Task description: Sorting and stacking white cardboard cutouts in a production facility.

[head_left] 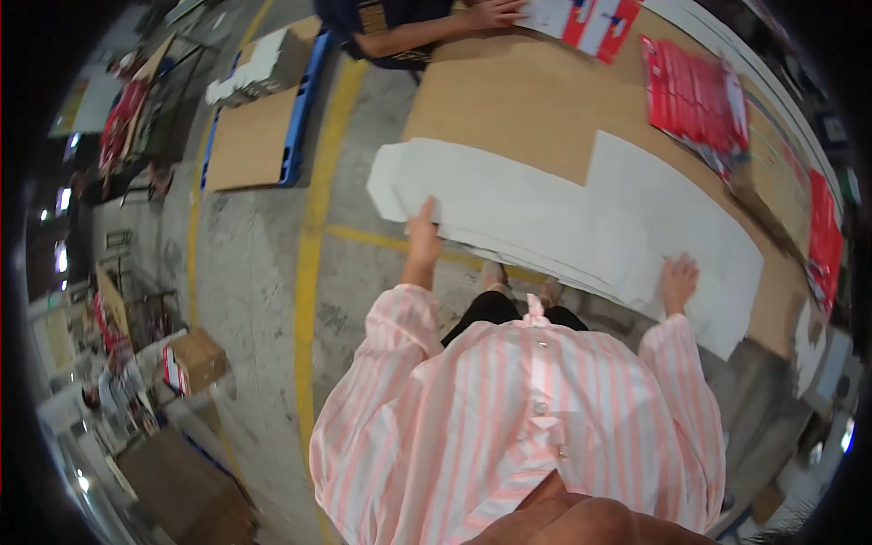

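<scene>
A flat, die-cut white cardboard sheet point(509, 195) lies along the near side of the table, on top of several more whose edges show beneath it. At its left end, my left hand point(423, 238) grips the near edge, with one digit on top and the other fingers hidden. My right hand point(678, 278) rests on the wide right part of the white cardboard, its fingers apart and holding nothing.
Brown cardboard point(509, 91) covers the table. Red packages point(695, 95) are piled at the far right. Across the table is a co-worker's hand point(497, 13) near red-and-white printed pieces point(595, 23). A blue pallet point(292, 136) with cardboard stands on the floor at left.
</scene>
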Tool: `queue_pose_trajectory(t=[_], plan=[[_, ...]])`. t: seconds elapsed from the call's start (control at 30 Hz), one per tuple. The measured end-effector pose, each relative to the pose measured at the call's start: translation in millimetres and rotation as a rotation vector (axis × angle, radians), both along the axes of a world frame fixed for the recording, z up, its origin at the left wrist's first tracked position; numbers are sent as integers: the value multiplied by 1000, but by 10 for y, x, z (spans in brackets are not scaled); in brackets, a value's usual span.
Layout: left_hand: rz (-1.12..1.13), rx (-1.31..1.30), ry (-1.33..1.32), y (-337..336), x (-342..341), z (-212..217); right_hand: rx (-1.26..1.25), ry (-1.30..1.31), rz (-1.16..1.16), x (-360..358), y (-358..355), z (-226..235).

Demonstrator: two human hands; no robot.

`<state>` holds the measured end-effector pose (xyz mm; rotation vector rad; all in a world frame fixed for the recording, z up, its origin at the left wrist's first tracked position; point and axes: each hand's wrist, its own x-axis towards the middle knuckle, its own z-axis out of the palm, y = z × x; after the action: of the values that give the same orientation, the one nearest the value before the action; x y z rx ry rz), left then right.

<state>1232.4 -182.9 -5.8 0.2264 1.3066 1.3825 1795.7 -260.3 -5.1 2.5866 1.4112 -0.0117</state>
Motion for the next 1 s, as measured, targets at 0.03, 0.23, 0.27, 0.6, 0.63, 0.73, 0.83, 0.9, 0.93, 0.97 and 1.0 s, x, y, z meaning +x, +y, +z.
queue_pose_trajectory(t=[0.03, 0.23, 0.27, 0.6, 0.63, 0.73, 0.83, 0.9, 0.93, 0.97, 1.0], plan=[[106, 17, -109, 2, 26, 86, -1, 21, 35, -67, 3, -18], [137, 37, -193, -37, 83, 276, -6, 56, 2, -37, 21, -21], [130, 33, -201, -37, 98, 281, 2, 55, 3, -20, 12, -35], [-27, 110, -194, -87, 319, -72, 74, 16, 61, 13, -13, -13], [49, 75, -260, -96, 367, 67, 36, -9, 56, -40, 6, -4], [-52, -77, 140, -94, 255, 105, 120, 9, 37, -169, 20, 41], [-33, -55, 155, -94, 295, 100, 134, 73, 36, -199, 25, 135], [-19, -73, 114, -66, 283, 74, 126, 84, 14, -214, 34, 164], [8, -80, 95, -67, 287, 63, 125, 84, 12, -221, 25, 168], [36, -86, 76, -69, 286, 52, 123, 92, 13, -232, 23, 170], [35, -88, 76, -75, 281, 44, 121, 100, 14, -246, 25, 171]])
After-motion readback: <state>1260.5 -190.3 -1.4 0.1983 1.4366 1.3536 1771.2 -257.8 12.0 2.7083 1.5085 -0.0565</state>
